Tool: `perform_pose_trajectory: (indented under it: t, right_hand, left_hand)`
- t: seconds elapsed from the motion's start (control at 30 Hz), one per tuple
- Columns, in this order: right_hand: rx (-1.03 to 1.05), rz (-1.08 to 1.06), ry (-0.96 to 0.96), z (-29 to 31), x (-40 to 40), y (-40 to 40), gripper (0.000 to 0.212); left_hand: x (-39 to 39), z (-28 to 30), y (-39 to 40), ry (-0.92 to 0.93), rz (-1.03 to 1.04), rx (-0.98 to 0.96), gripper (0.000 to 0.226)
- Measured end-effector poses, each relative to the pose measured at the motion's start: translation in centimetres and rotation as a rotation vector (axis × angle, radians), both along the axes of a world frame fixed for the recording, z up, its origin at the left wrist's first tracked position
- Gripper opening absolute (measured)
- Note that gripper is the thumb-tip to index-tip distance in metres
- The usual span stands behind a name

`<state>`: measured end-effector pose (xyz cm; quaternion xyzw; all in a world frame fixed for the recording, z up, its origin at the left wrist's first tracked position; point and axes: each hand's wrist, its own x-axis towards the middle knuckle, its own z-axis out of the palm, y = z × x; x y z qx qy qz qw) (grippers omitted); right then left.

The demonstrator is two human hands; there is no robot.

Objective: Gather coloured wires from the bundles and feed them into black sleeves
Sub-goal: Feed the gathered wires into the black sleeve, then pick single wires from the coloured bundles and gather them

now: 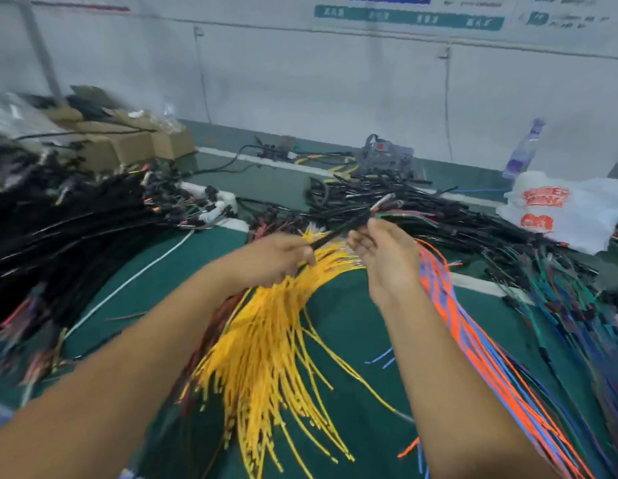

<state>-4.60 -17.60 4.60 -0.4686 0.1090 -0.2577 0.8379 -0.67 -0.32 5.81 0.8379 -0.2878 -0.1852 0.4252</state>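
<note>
Gripping a black sleeve [338,231] in our left hand [276,257], we pinch coloured wire ends [387,210] at its mouth with our right hand [380,250], above the yellow bundle [266,340]. We judge feeding underway; next, push the wires deeper.

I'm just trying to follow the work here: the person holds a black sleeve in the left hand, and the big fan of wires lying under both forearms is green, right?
Not quite. The left hand does grip the black sleeve, but the fan of wires under the forearms is yellow, not green, as the head view shows. The green is the table mat beneath them.
</note>
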Motion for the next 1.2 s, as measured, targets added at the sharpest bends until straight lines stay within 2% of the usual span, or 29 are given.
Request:
perform_pose_trajectory:
  t: [0.13,0.2,0.27,0.33,0.4,0.47,0.57,0.63,0.7,0.77,0.9,1.0,1.07,1.13,1.2]
  right_hand:
    - [-0.107,0.239,0.077,0.0,1.7,6.2,0.006]
    - [-0.184,0.338,0.095,-0.1,1.9,8.3,0.01]
    - [-0.233,0.41,0.08,-0.4,1.9,9.3,0.016]
    - [-0.248,0.424,0.096,-0.9,1.7,9.4,0.018]
    - [-0.24,0.385,0.158,-1.7,1.5,8.9,0.018]
    - [-0.244,0.35,0.245,-2.5,1.4,8.1,0.016]
    - [-0.332,0.334,0.369,-4.1,1.4,6.5,0.016]
    - [-0.505,0.351,0.456,-5.6,1.1,5.2,0.016]
    - [-0.694,0.381,0.496,-7.1,0.4,3.9,0.015]
    - [-0.769,0.392,0.456,-8.3,-0.4,2.8,0.018]
    - [-0.793,0.369,0.419,-9.0,-0.6,2.7,0.02]
    - [-0.801,0.344,0.39,-9.3,-0.5,3.1,0.019]
    - [-0.777,0.328,0.371,-9.5,-0.7,3.0,0.021]
    - [-0.732,0.309,0.345,-9.4,-0.8,2.7,0.023]
    - [-0.686,0.295,0.307,-9.4,-1.0,2.5,0.024]
  left_hand:
    - [2.2,4.1,4.7,-0.255,0.286,-0.073,0.023]
    - [4.1,6.5,8.3,-0.425,0.458,-0.004,0.024]
    - [6.1,8.4,12.7,-0.611,0.607,0.172,0.03]
    - [8.0,9.2,16.8,-0.696,0.709,0.554,0.043]
    - [9.1,8.1,19.5,-0.681,0.766,0.911,0.059]
    - [9.2,5.5,19.7,-0.681,0.796,0.987,0.064]
    - [8.5,0.8,16.2,-0.824,0.696,0.847,0.041]
    - [8.4,-2.0,12.7,-0.678,0.503,0.713,0.029]
    - [8.4,-4.9,9.3,-0.434,0.401,0.604,0.035]
    - [8.4,-7.4,6.5,-0.318,0.446,0.546,0.042]
    - [7.9,-11.0,4.2,-0.477,0.721,0.503,0.035]
    - [8.5,-11.2,4.6,-0.394,0.813,0.329,0.024]
    - [8.5,-11.1,4.9,-0.319,0.891,0.121,0.019]
    - [7.6,-10.5,4.8,-0.329,0.974,-0.056,0.016]
    - [6.3,-9.7,4.1,-0.404,0.946,-0.103,0.015]
